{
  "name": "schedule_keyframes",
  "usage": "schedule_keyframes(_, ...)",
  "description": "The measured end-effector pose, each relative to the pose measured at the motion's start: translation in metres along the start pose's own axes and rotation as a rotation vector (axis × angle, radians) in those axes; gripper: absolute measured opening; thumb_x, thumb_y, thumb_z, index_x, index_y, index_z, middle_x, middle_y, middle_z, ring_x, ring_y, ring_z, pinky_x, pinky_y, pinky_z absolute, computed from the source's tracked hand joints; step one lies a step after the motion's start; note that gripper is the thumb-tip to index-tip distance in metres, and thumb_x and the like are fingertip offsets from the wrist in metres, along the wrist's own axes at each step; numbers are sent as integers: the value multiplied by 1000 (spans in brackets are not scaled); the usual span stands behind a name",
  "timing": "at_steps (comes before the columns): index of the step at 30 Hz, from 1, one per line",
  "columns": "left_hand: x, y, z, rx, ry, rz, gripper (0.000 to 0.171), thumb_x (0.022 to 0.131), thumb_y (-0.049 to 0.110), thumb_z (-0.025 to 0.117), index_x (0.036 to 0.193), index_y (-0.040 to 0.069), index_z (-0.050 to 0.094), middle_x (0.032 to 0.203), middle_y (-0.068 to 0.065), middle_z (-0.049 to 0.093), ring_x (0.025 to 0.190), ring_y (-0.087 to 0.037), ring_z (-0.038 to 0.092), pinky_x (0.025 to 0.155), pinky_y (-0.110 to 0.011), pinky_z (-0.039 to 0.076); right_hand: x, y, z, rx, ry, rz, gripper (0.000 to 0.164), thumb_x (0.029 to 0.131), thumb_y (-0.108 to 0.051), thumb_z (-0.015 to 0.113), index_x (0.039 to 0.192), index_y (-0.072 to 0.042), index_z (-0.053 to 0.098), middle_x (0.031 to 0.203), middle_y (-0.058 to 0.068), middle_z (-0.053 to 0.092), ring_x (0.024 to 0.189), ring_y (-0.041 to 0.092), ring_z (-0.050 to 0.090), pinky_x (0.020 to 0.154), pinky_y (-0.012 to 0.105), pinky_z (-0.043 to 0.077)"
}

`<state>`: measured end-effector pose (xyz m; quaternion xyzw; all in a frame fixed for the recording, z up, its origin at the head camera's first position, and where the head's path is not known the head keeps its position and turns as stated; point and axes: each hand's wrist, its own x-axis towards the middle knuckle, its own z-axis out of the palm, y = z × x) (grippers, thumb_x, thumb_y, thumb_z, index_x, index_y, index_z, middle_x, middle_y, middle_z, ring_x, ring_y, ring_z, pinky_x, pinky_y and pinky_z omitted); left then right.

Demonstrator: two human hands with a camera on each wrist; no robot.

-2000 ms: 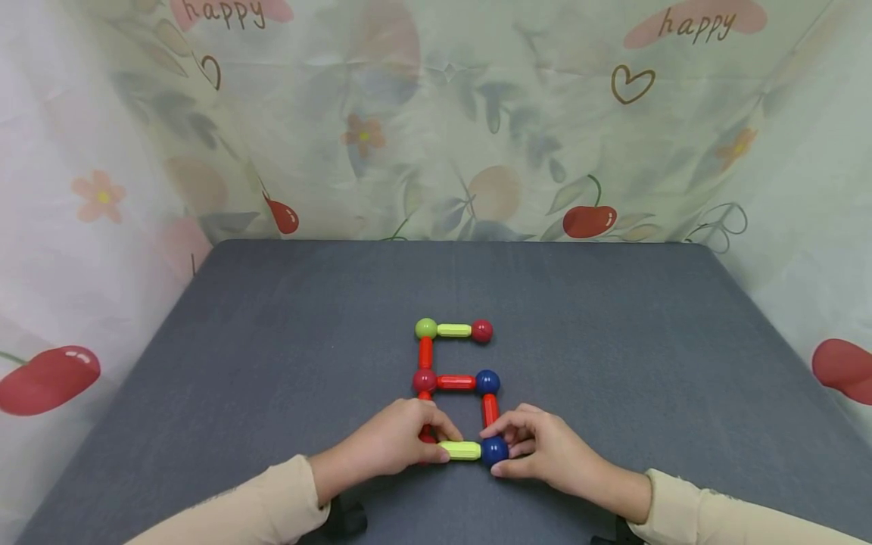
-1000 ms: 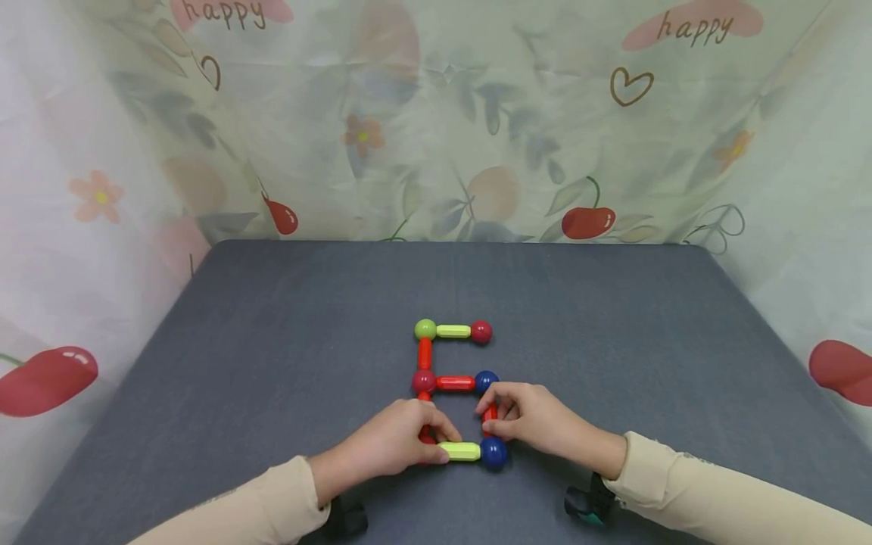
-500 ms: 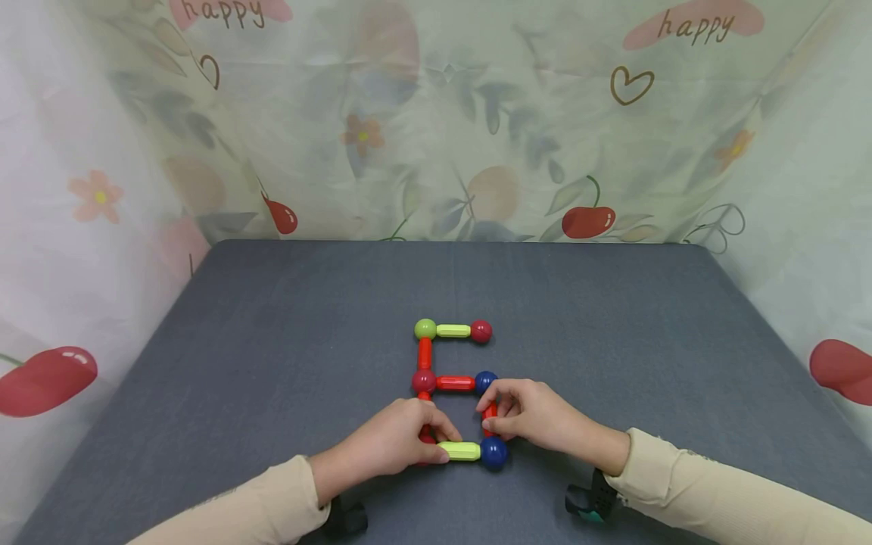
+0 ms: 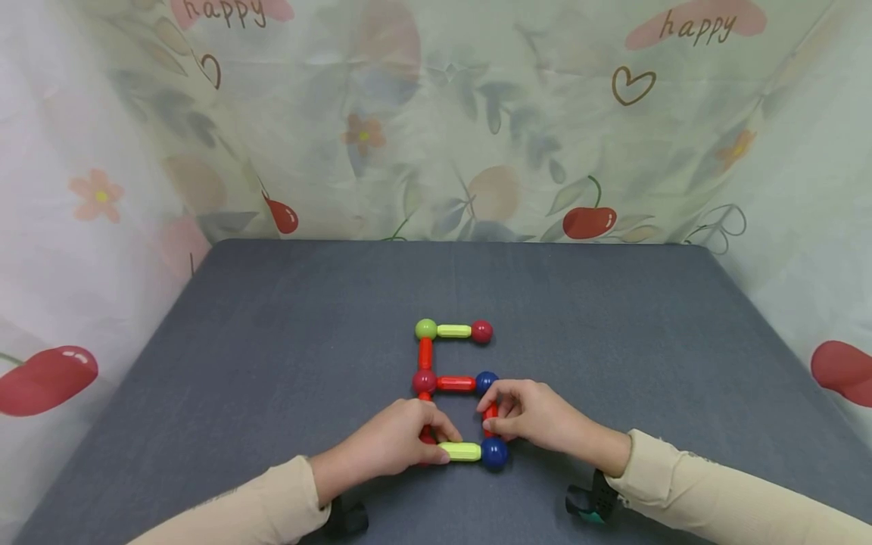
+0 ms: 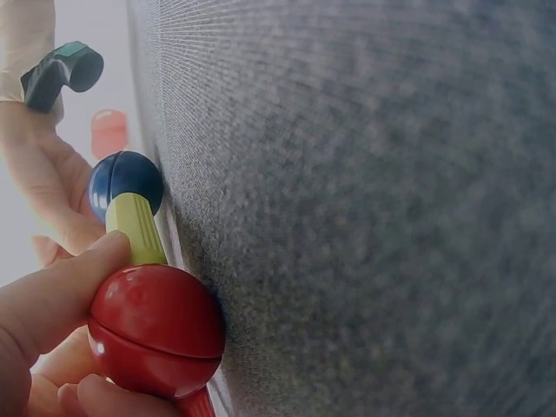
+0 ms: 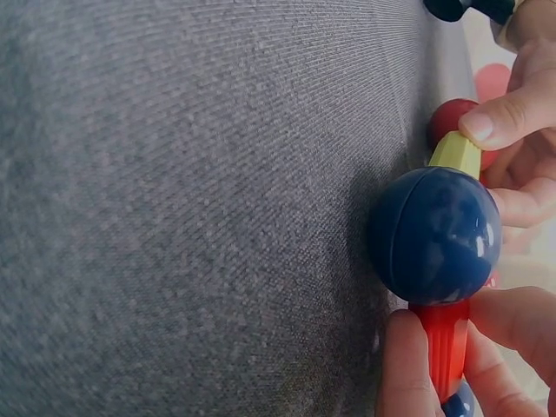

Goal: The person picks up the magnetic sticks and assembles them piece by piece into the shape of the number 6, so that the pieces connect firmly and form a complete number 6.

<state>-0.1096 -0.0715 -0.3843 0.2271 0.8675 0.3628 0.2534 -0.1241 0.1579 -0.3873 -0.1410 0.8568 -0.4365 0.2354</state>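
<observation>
A figure of magnetic building rods and balls, shaped like a 6, lies on the grey table. My left hand (image 4: 402,435) pinches the near yellow-green rod (image 4: 463,452), its fingers lying about the near-left red ball (image 5: 156,330). That ball is mostly hidden in the head view. With thumb and fingers my right hand (image 4: 534,412) pinches the red rod (image 6: 445,347) on the right side. This rod joins the near blue ball (image 4: 493,453) to the upper blue ball (image 4: 487,381). The yellow-green rod ends at the near blue ball.
Beyond the hands, a middle red ball (image 4: 425,381) meets a crosswise red rod (image 4: 456,384). Another red rod (image 4: 425,354) leads to a green ball (image 4: 426,329), then a yellow-green rod (image 4: 453,331) and a far red ball (image 4: 481,331). Patterned curtains (image 4: 450,151) surround the table (image 4: 306,318).
My right hand has moved from the near blue ball up to the red rod beside it and now pinches that. My left hand and the figure have stayed in place.
</observation>
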Motion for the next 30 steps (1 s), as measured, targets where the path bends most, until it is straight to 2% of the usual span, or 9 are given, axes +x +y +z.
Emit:
schedule_keyframes(5,1,1,0,14,7,5,16,80,12,79,95,17,77,79,9,59,67,-5,52,60,-21,44,1,0,-1,-4,-2,8,14,86,-13,73,98,-9,68,73,2,59,64,13,61,54,24,47)
schedule_keyframes(11,1,-2,-1,-1,1,7,19,80,16,79,98,18,76,83,11,63,71,-5,54,62,-21,46,-3,-3,-5,-68,-26,11,16,87,-15,72,103,-13,68,75,0,60,63,13,57,54,26,44)
schedule_keyframes(14,-3,-3,-6,-19,-4,12,20,83,21,77,103,19,75,83,10,63,64,-8,52,57,-21,44,-8,-6,-8,-105,-30,4,19,87,-15,70,107,-15,69,78,-1,61,63,13,56,55,26,43)
schedule_keyframes(17,-9,-1,-18,-33,32,16,23,86,26,74,108,20,73,80,5,61,57,-12,49,52,-23,41,-14,-10,-13,-136,1,12,21,88,-17,70,109,-18,68,83,-1,63,66,13,57,57,28,45)
schedule_keyframes(19,-14,1,-28,-33,85,13,23,88,27,72,110,20,71,84,4,60,58,-13,49,52,-25,41,-18,-14,-19,-164,47,12,23,89,-19,70,112,-19,68,88,-1,64,71,13,59,60,29,47)
schedule_keyframes(22,-22,8,-44,7,207,-3,23,90,25,70,112,22,70,92,5,61,65,-14,52,54,-27,45,-22,-22,-29,-200,143,-1,24,91,-22,68,115,-21,67,97,-1,65,79,12,60,66,29,50)
schedule_keyframes(26,-33,17,-61,159,399,-1,26,92,26,68,118,22,67,97,6,59,72,-12,54,58,-27,48,-27,-28,-42,-251,291,-66,26,95,-27,63,121,-23,64,107,-1,65,88,13,62,74,32,53)
schedule_keyframes(30,-40,19,-73,321,597,21,36,93,26,66,128,20,61,104,2,59,82,-13,57,65,-28,50,-28,-30,-48,-339,427,-135,34,98,-32,58,130,-22,58,116,1,61,98,17,62,84,41,54)
